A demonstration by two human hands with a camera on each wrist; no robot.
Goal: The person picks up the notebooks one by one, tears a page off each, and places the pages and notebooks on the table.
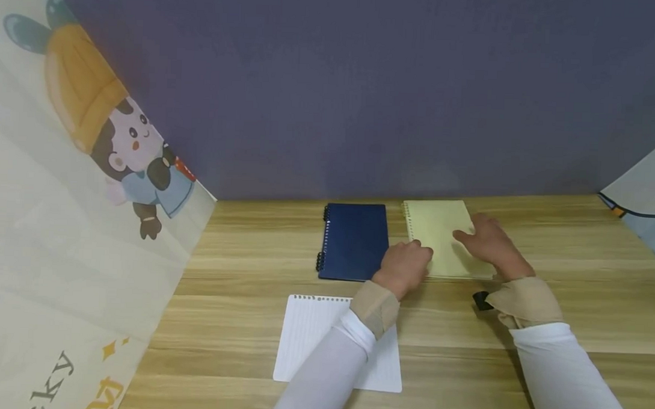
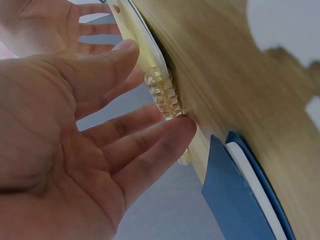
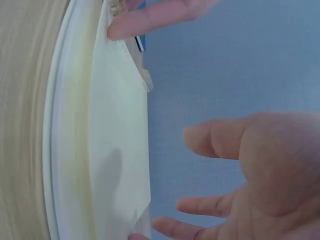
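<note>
A pale yellow spiral notebook (image 1: 440, 241) lies near the back of the table, its clear ring binding (image 2: 164, 95) along its left side. At the notebook's front left corner is my left hand (image 1: 403, 267), its thumb by the cover and its fingers beside the rings, fairly straight. My right hand (image 1: 491, 243) hovers at the right side of the notebook with thumb and fingers spread, and the right wrist view shows its palm holding nothing. To the left lies a dark blue ring notebook (image 1: 354, 241), closed, next to my left hand.
A white lined loose sheet (image 1: 306, 342) with punched holes lies at the front, partly under my left forearm. A dark panel (image 1: 364, 97) rises behind the table (image 1: 237, 322). A small black object (image 1: 482, 301) is beside my right wrist, and a cartoon-printed wall stands on the left.
</note>
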